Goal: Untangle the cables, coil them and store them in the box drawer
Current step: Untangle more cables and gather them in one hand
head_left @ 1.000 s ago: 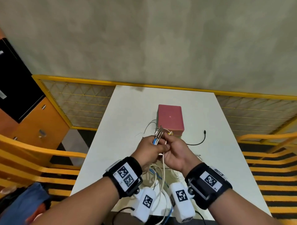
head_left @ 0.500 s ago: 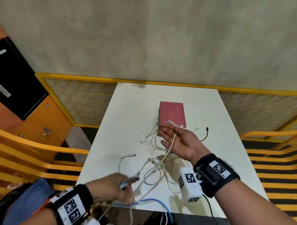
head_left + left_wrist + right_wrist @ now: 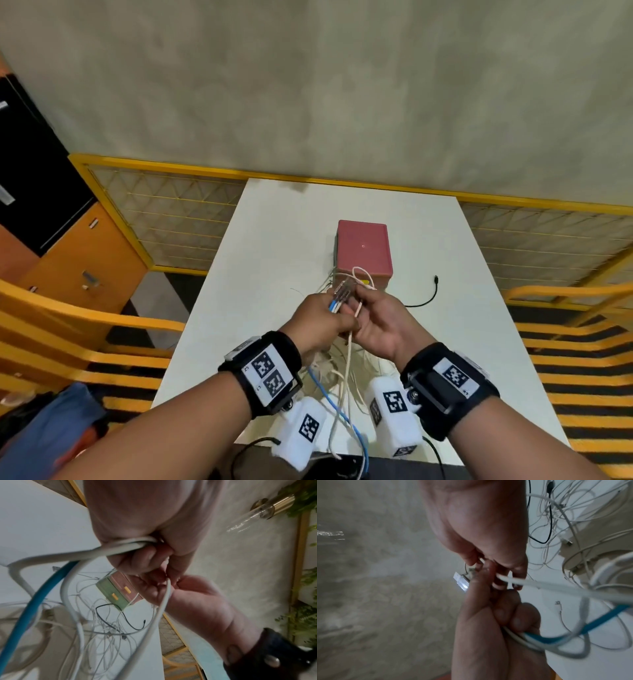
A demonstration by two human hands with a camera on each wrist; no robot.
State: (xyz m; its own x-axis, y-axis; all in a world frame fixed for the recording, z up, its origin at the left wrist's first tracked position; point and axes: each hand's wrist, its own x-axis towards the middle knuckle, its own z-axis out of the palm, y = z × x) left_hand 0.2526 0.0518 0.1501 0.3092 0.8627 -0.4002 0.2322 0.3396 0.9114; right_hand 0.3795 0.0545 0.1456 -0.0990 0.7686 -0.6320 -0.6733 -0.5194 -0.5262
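Note:
My two hands meet above the middle of the white table [image 3: 274, 240]. My left hand [image 3: 337, 318] grips a bundle of cable ends, the blue cable [image 3: 342, 411] and the white cables [image 3: 120, 547], with clear plugs [image 3: 342, 291] sticking out above the fist. My right hand [image 3: 363, 308] pinches a loop of white cable [image 3: 556, 586] right against the left fingers. The clear plug [image 3: 461, 581] also shows in the right wrist view. Loose cables hang from both hands to the tangle [image 3: 102, 628] on the table. The red box [image 3: 363, 250] stands just beyond the hands, its green drawer front [image 3: 109, 592] closed.
A thin black cable [image 3: 428, 298] lies right of the box. Yellow mesh railings [image 3: 164, 219] border the table's far and side edges. An orange cabinet [image 3: 78, 267] stands at the left. A white plug end [image 3: 557, 603] lies on the table.
Half a second ago my left hand was drawn back to the near left edge and my right hand lay open under a cable. Now the left hand has returned and both hold cable.

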